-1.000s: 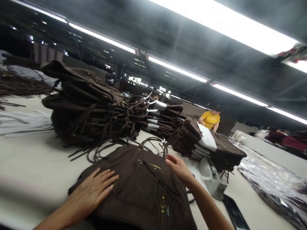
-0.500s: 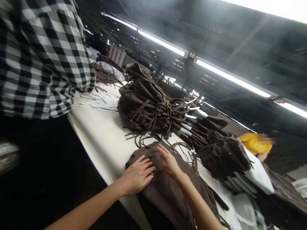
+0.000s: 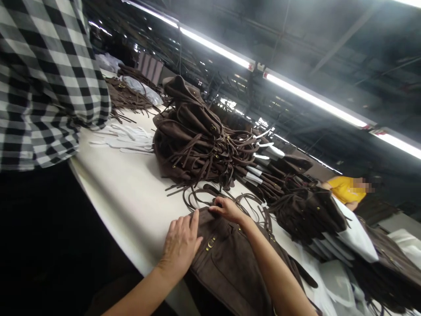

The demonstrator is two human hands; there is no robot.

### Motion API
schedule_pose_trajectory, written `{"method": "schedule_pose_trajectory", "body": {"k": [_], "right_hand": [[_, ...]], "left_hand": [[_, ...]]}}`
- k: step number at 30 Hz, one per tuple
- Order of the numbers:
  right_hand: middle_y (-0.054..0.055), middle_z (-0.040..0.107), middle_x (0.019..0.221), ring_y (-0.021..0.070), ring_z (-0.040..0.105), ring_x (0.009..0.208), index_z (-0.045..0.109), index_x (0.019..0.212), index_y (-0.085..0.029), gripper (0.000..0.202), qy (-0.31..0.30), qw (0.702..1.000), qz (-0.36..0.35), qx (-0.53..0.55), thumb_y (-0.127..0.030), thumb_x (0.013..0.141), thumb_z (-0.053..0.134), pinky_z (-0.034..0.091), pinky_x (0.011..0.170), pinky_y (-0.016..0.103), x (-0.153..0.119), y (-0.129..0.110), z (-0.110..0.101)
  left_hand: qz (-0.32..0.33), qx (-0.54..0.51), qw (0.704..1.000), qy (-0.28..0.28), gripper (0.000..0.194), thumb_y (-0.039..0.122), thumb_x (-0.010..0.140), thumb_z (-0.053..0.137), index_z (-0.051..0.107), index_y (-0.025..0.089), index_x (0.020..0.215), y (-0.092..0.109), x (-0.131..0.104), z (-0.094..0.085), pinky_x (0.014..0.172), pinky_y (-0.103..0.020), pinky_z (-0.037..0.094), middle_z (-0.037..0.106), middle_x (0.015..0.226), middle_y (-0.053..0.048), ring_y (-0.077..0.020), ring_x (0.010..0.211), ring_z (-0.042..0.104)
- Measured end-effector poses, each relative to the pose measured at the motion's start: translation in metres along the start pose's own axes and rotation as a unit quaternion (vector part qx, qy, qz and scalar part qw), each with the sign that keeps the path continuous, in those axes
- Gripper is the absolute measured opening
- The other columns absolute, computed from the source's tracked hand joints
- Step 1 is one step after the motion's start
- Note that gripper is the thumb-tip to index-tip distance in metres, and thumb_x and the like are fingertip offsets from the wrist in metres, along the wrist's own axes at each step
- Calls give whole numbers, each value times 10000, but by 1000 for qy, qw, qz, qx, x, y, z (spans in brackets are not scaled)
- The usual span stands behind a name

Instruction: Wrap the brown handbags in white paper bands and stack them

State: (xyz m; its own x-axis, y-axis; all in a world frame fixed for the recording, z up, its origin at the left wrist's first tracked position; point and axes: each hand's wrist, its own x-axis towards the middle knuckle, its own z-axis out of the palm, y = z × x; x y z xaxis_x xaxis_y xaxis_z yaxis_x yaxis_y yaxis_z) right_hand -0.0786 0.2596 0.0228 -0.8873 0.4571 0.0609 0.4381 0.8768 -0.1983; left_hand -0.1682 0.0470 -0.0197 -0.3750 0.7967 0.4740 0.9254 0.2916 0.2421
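A dark brown bag [image 3: 230,259] with brass-coloured fittings lies on the white table in front of me. My left hand [image 3: 182,241] rests along the bag's left edge, its fingers stretched out and the thumb over the cloth. At the bag's far edge, my right hand [image 3: 228,210] has its fingers bent and closed on the brown material; the fingertips are partly hidden. A small brass buckle [image 3: 211,244] shows on the bag beside my left thumb. Thin brown straps [image 3: 194,197] loop over the table just beyond my right hand.
A heap of brown bags [image 3: 190,136] stands farther along the table [image 3: 131,175]. White strips [image 3: 128,138] lie left of it. More stacked bags [image 3: 312,210] are at the right. A person in a checked shirt [image 3: 49,87] stands close at left; another in yellow [image 3: 345,188] is farther right.
My left hand has moved from the bag's top onto its left edge, uncovering the buckle. My right hand, flat before, now has its fingers closed at the far edge.
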Motion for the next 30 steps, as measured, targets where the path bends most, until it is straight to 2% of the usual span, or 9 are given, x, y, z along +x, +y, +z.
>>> {"method": "schedule_pose_trajectory", "body": {"k": [5,11,14,16,18,20,24,26,30], "right_hand": [[96,707,790,209,661,809,688,809,-169,550,36,991,101,-80,-476,1014,281,450,721,283,25,-22,34],[90,714,926,228,654,919,664,981,-178,506,67,980,155,-101,-471,1015,254,470,843,352,45,-29,53],[96,658,1110,237,572,1097,596,1105,-168,451,133,974,136,-127,-471,1017,273,421,954,386,39,-26,53],[108,615,1184,248,521,1164,556,1175,-156,444,159,969,133,-137,-479,1012,297,409,979,394,35,-23,53],[132,574,1263,250,475,1233,496,1274,-120,459,138,972,148,-121,-458,1012,326,371,1041,405,31,-21,51],[161,470,1405,255,371,1346,390,1383,-70,523,86,981,155,-78,-432,1007,368,298,1117,421,21,-20,42],[197,292,1524,282,265,1421,339,1433,-17,632,-56,984,167,22,-417,965,485,297,1137,401,-37,-29,-9],[198,376,1479,278,379,1367,362,1437,-32,644,-119,977,166,64,-426,951,514,346,1106,362,-89,-38,-43],[75,561,1355,265,543,1232,511,1379,-209,557,-148,974,132,113,-501,907,555,419,1043,364,-218,-58,-95]], "left_hand": [[18,75,997,-18,333,292,959,424,589,86,1163,-8,19,1,744,-392,499,629,834,-119,-271,811,622],[55,101,990,-79,381,224,971,259,606,74,1013,-11,43,12,612,-382,490,630,721,-136,-304,699,643],[110,122,985,-45,455,117,931,218,592,51,1181,-4,49,19,758,-467,501,649,1005,-234,-362,922,643],[170,114,979,5,539,70,899,185,548,63,1297,-3,51,29,954,-549,422,551,1288,-245,-399,1175,536],[231,70,970,13,575,67,881,177,515,62,1346,-7,53,40,1082,-558,320,455,1430,-192,-381,1320,409],[266,13,963,-32,586,91,873,192,467,81,1390,-16,56,51,1107,-506,337,423,1470,-139,-320,1361,380],[267,-48,951,-150,587,120,849,253,474,141,1393,-31,64,59,1103,-421,394,417,1479,-81,-236,1356,407],[274,-62,945,-166,581,103,830,266,530,140,1346,-33,65,58,1117,-446,375,431,1466,-88,-243,1348,419],[324,-104,924,-177,600,74,794,281,550,161,1323,-33,65,60,1155,-458,308,436,1465,-65,-215,1361,402]]}}
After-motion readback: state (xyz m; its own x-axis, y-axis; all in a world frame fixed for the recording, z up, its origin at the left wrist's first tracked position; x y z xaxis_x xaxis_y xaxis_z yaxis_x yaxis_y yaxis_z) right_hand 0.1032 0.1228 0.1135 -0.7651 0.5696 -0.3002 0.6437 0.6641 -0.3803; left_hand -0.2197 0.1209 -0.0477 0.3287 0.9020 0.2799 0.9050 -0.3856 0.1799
